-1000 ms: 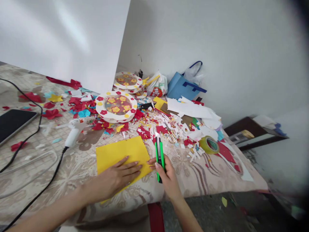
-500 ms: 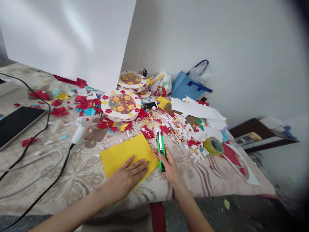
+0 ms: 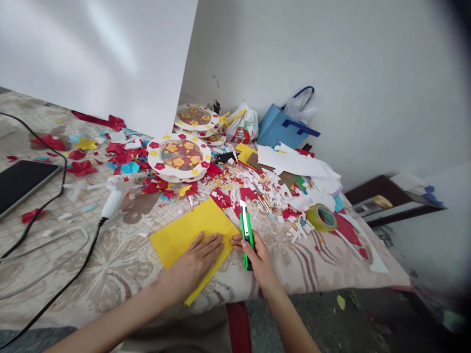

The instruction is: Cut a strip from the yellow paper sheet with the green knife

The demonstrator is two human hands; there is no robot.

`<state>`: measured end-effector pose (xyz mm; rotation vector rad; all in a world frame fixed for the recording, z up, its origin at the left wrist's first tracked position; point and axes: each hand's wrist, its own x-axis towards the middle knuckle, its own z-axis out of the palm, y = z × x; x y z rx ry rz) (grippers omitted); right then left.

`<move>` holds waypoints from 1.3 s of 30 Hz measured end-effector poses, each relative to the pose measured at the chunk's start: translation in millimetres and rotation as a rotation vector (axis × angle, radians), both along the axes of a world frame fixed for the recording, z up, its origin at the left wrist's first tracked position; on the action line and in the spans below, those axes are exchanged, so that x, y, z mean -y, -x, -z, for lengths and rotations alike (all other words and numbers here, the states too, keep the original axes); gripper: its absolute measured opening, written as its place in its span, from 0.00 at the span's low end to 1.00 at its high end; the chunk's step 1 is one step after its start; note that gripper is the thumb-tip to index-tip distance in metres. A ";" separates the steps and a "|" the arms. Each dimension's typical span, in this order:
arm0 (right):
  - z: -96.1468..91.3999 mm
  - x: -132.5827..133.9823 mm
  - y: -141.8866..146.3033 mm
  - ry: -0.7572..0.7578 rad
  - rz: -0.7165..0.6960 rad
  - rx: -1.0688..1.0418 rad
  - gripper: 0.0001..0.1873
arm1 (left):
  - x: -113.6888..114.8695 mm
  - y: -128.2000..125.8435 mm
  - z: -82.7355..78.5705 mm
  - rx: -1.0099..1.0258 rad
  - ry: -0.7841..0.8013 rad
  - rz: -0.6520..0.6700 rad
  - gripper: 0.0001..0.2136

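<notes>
My left hand point(image 3: 196, 260) lies flat on a yellow sheet of paper point(image 3: 198, 220), its fingers stretched out toward the right. The sheet looks folded, with one lower corner close to the table's front edge. At the sheet's right edge my right hand point(image 3: 255, 252) is closed around a green utility knife point(image 3: 246, 235). The blade points up and away from me, and the fingertips of this hand are beside or on the paper's edge; I cannot tell if they touch it. Gold-handled scissors point(image 3: 265, 203) lie among paper scraps just beyond the knife.
A white glue gun point(image 3: 115, 196) with a black cord and a phone point(image 3: 25, 186) lie at left. Decorated round paper pieces point(image 3: 179, 158) stand behind the sheet. Tape point(image 3: 321, 217) sits at right, near white paper scraps point(image 3: 294, 162). A blue bag point(image 3: 277, 126) is by the wall.
The view has shifted slightly. The knife's blade now shows further out of its handle. More of the sheet's lower corner shows beneath my left hand.
</notes>
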<state>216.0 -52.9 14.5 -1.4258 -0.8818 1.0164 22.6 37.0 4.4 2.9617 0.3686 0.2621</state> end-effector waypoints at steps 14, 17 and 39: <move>-2.9 13.9 -0.5 0.022 0.051 0.241 0.14 | -9.4 25.6 14.7 0.087 -0.016 -0.009 0.25; -9.1 36.0 -2.5 0.026 -0.043 0.564 0.22 | -10.5 25.8 11.4 0.085 0.056 -0.007 0.26; -22.9 94.1 -15.0 0.191 -0.196 0.762 0.27 | -12.2 21.6 12.5 0.092 0.004 -0.025 0.25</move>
